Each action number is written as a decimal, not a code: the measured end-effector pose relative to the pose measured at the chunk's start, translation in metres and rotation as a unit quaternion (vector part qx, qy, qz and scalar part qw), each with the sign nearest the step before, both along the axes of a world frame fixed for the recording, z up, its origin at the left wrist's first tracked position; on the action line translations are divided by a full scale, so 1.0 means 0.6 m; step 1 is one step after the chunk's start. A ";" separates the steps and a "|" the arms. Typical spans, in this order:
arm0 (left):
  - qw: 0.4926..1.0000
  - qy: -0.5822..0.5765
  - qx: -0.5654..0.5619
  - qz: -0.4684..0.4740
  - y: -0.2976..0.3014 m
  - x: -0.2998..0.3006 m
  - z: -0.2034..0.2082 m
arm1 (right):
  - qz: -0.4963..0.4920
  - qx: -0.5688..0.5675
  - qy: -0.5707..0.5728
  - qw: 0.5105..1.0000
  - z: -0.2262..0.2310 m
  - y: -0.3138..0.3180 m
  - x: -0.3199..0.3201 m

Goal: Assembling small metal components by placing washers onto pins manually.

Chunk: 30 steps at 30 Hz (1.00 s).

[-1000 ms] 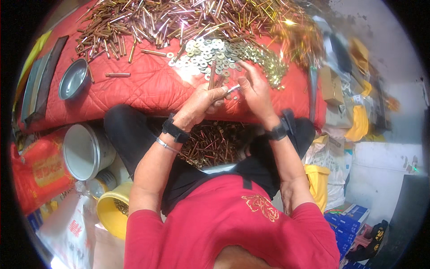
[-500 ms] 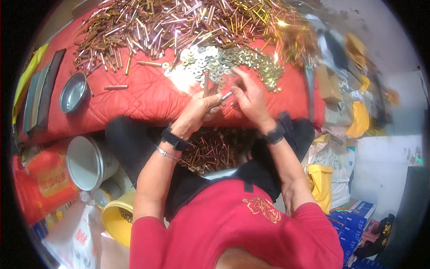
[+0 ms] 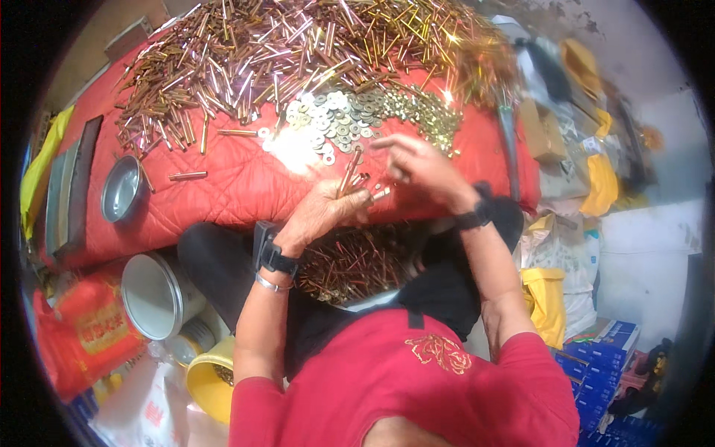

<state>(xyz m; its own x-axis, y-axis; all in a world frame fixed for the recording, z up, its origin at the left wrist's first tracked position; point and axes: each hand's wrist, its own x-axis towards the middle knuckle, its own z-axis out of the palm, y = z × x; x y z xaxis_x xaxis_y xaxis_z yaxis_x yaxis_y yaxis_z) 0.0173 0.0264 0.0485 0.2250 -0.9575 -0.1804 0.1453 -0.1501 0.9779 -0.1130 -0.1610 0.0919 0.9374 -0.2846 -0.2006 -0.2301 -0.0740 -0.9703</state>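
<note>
My left hand [image 3: 326, 210] is closed around several thin copper-coloured metal rods [image 3: 350, 173], which stick out past its thumb and fingers at different angles. To its right, my right hand [image 3: 426, 170] hovers above the red quilted cover with the index finger stretched toward the washers and the other fingers loosely bent. Nothing shows in that hand. Just beyond both hands lie a heap of flat silver washers [image 3: 339, 119] and, to their right, a pile of small brass-coloured nuts [image 3: 436, 123].
A big heap of metal rods [image 3: 246, 59] spreads over the far side of the red quilt [image 3: 223, 182]. At the left sits a metal bowl [image 3: 123, 188]. More rods [image 3: 350, 261] lie in a container between my legs. A white bucket [image 3: 153, 296] and yellow bucket [image 3: 208, 384] stand lower left.
My hands have drawn apart: the right one has moved away from the left hand's rods. My left hand sits slightly nearer to me, still gripping the rods. The whole view has shifted a little.
</note>
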 end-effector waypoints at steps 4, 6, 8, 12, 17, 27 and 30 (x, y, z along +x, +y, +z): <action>0.995 -0.092 0.004 0.022 -0.013 0.002 -0.034 | -0.138 -0.402 -0.096 0.900 -0.050 -0.116 0.055; 0.995 -0.087 0.009 0.049 -0.019 -0.001 -0.034 | -0.189 -0.513 -0.113 0.830 -0.075 -0.161 0.090; 0.997 -0.003 0.016 0.075 -0.017 -0.004 -0.021 | -0.218 -0.593 -0.065 0.773 -0.099 -0.193 0.124; 0.980 0.097 -0.026 0.172 -0.030 -0.008 -0.022 | -0.200 -0.697 0.038 0.688 -0.129 -0.250 0.166; 0.955 0.251 -0.028 0.154 -0.023 0.018 -0.021 | -0.196 -0.720 0.047 0.665 -0.104 -0.247 0.159; 0.906 0.359 -0.114 0.191 -0.019 0.022 -0.043 | -0.050 -0.436 -0.086 0.894 -0.057 -0.037 0.036; 0.887 0.385 -0.129 0.219 -0.020 0.034 -0.054 | -0.025 -0.553 -0.069 0.830 -0.074 0.003 0.015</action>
<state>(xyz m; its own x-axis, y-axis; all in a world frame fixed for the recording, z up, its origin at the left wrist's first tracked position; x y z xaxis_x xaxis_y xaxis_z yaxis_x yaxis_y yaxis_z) 0.0378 0.0146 0.0164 0.4902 -0.8407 -0.2299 0.7750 0.2997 0.5563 -0.1041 -0.1589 0.0476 0.9111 -0.2628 0.3176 -0.1520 -0.9304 -0.3336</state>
